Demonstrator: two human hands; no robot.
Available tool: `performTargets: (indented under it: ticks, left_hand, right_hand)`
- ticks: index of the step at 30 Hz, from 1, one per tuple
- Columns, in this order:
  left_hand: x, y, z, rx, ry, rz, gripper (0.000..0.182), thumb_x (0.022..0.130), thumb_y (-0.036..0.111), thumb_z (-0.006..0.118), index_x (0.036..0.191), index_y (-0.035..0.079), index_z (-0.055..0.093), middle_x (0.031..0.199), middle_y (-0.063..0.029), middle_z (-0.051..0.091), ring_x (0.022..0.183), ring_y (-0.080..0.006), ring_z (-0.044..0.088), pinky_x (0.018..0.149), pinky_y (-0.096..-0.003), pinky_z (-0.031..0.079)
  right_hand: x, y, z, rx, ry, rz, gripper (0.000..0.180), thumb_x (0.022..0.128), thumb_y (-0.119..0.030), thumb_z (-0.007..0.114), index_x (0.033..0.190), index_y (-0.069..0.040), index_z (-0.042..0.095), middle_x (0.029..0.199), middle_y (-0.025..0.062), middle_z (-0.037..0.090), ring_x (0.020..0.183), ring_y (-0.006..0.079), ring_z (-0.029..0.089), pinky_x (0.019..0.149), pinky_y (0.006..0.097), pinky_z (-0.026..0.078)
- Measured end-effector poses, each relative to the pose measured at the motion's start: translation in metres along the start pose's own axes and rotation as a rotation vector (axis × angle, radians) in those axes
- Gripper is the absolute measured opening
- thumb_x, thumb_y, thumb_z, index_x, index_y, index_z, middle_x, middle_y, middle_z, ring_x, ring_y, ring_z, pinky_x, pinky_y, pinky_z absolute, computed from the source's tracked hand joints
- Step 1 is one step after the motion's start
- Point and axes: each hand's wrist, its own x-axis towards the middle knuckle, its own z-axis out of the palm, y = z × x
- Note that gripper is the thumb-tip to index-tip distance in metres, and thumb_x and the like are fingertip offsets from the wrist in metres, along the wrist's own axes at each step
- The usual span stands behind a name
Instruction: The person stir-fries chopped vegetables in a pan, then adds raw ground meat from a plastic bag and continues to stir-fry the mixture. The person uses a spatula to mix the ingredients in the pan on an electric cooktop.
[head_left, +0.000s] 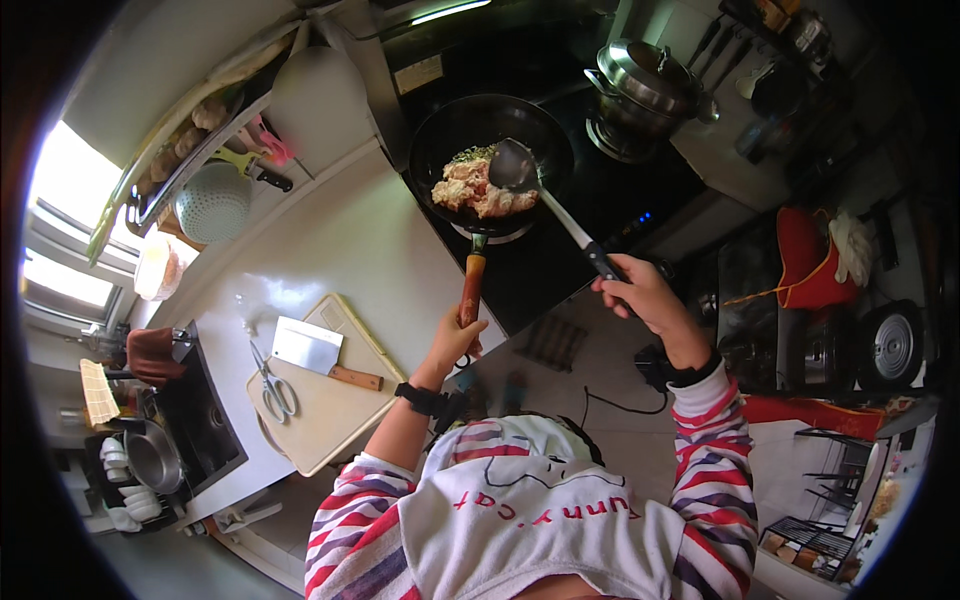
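My left hand (455, 339) grips the wooden handle (471, 289) of a black wok (551, 127) on the dark stove. In my right hand (637, 292) is a turner (562, 214) with a black grip and metal shaft. Its dark blade lies over pale, pinkish clumps of meat (469, 187) in the wok, hiding part of them. Green and yellowish chopped bits (474, 154) lie beside the meat, at the far side. Left of my left hand, a cleaver (309, 346) with a wooden handle and grey-handled scissors (277, 394) rest on a beige cutting board (337, 424).
A lidded steel pot (649, 86) stands at the stove's right rear. At the left are a sink (202, 416), a steel pan (154, 456) and stacked white bowls (140, 502). A pale colander (214, 202) hangs by the wall. Red cloth (814, 259) lies at the right.
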Motion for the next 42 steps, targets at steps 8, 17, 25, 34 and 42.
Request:
performTargets:
  ticks: [8, 17, 25, 34, 42]
  left_hand:
    - [-0.012, 0.019, -0.028, -0.003, -0.035, -0.052, 0.028, 0.095, 0.025, 0.057, 0.107, 0.003, 0.046, 0.065, -0.0033, 0.054, 0.042, -0.0127, 0.053, 0.038, -0.0246, 0.042]
    - [-0.011, 0.024, -0.056, 0.060, -0.059, -0.013, 0.030, 0.095, 0.028, 0.056, 0.107, 0.002, 0.047, 0.063, -0.0029, 0.050, 0.041, -0.0125, 0.050, 0.037, -0.0267, 0.040]
    - [-0.012, 0.023, -0.059, 0.067, -0.077, -0.015, 0.035, 0.094, 0.029, 0.057, 0.112, 0.001, 0.046, 0.064, -0.0039, 0.049, 0.040, -0.0131, 0.050, 0.036, -0.0276, 0.040]
    - [-0.011, 0.021, -0.059, 0.050, -0.067, -0.026, 0.033, 0.095, 0.029, 0.056, 0.111, 0.002, 0.046, 0.064, -0.0032, 0.048, 0.038, -0.0131, 0.048, 0.033, -0.0267, 0.038]
    - [-0.014, 0.028, -0.064, 0.040, -0.062, -0.061, 0.034, 0.094, 0.030, 0.057, 0.112, 0.003, 0.046, 0.064, -0.0026, 0.048, 0.039, -0.0125, 0.049, 0.034, -0.0264, 0.038]
  right_hand:
    - [-0.014, -0.002, 0.034, -0.929, 0.412, -0.420, 0.041, 0.090, -0.013, 0.059, 0.128, 0.000, 0.050, 0.090, 0.0195, 0.056, 0.075, 0.0367, 0.060, 0.063, 0.0416, 0.049]
    - [0.018, -0.026, 0.092, -1.425, 0.349, -0.375, 0.045, 0.087, -0.013, 0.058, 0.127, 0.006, 0.049, 0.084, 0.0167, 0.056, 0.063, 0.0297, 0.063, 0.055, 0.0361, 0.052]
    - [0.064, -0.034, 0.085, -1.498, 0.349, -0.357, 0.044, 0.087, -0.013, 0.058, 0.126, 0.005, 0.050, 0.084, 0.0166, 0.057, 0.065, 0.0297, 0.064, 0.056, 0.0359, 0.053]
    - [0.106, 0.013, 0.053, -1.276, 0.471, -0.442, 0.043, 0.087, -0.014, 0.059, 0.127, 0.001, 0.052, 0.086, 0.0183, 0.057, 0.073, 0.0353, 0.062, 0.062, 0.0406, 0.051]
    - [0.018, -0.030, 0.021, -0.983, 0.386, -0.339, 0.042, 0.088, -0.012, 0.060, 0.128, -0.002, 0.053, 0.089, 0.0187, 0.058, 0.079, 0.0373, 0.060, 0.067, 0.0414, 0.049]
